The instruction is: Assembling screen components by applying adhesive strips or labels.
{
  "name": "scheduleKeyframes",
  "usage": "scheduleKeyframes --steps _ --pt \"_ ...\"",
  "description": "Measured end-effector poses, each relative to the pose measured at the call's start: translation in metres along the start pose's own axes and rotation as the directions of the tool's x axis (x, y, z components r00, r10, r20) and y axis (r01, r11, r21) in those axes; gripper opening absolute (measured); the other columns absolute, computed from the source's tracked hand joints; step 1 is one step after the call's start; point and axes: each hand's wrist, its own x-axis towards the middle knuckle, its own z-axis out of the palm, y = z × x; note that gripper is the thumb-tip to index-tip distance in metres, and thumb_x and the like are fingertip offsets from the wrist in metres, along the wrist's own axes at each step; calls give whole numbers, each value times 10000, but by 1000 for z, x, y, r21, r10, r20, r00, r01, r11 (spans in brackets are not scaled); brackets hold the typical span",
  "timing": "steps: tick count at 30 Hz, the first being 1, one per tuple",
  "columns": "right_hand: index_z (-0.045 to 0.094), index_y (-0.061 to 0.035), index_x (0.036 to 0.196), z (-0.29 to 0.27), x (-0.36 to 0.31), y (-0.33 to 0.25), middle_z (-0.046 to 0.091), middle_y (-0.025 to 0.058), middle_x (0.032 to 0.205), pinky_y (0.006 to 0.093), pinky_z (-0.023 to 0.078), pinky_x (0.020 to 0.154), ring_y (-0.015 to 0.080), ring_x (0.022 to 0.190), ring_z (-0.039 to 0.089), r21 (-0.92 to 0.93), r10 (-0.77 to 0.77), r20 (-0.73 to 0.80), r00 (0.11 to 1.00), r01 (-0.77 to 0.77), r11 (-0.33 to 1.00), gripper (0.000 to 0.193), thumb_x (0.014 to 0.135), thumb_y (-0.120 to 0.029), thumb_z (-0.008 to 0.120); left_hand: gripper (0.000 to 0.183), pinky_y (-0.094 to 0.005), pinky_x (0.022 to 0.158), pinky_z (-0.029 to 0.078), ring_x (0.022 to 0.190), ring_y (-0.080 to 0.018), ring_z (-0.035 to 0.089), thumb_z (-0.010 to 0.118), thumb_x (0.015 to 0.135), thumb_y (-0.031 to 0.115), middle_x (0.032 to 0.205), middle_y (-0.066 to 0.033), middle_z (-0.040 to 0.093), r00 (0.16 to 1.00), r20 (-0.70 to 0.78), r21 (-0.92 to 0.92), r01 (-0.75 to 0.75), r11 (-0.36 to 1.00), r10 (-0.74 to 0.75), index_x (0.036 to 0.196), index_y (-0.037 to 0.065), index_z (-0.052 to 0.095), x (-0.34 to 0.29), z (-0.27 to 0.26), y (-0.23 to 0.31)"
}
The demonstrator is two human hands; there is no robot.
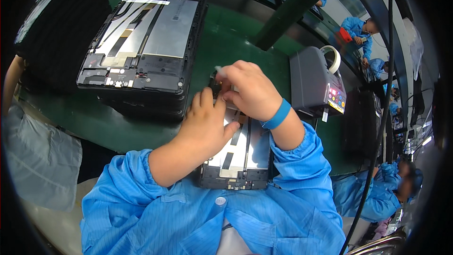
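Note:
An opened tablet [258, 153] with a silver inner plate and dark flat cables lies in front of me, its near end close to my body. My left hand [200, 125] rests on its far left part, fingers stretched forward and thumb apart. At the same far end my right hand [252, 89], with a blue band on the wrist, has its fingers curled in a pinch. A small pale piece [219, 71] shows at its fingertips; whether it is tape or a finger cover, I cannot tell. My hands hide the tablet's far end.
A tall stack of similar opened tablets [163, 33] stands on the green table [146, 132] at left. At right is a grey tape dispenser [306, 80] with a white tape roll [334, 61]. A green post [288, 19] rises behind; co-workers in blue sit at right.

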Motion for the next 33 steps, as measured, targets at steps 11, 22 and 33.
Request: scheduleKeyframes --steps 11,22,33 --pt "419 -34 1175 19 -21 23 606 53 870 220 475 732 100 816 579 798 469 172 866 -402 449 467 790 44 672 650 -463 937 393 1106 -411 412 668 796 269 1159 -246 387 1000 -21 -36 2 999 -3 1279 -74 399 -1 -2 0" --pt "400 11 1097 11 1 34 640 92 770 233 484 650 115 711 612 422 537 213 816 -572 703 416 759 28 643 665 -436 911 414 1092 -365 438 671 789 277 1154 -209 406 999 -42 4 5 1000 -5 1274 -89 402 -3 0 1" --pt "452 44 1048 8 14 23 645 112 740 266 492 605 152 658 620 211 583 164 796 -605 767 414 692 1 658 655 -456 939 393 1118 -398 405 664 793 258 1168 -239 381 1000 -12 -44 17 999 -17 1287 -83 400 -2 1 1"
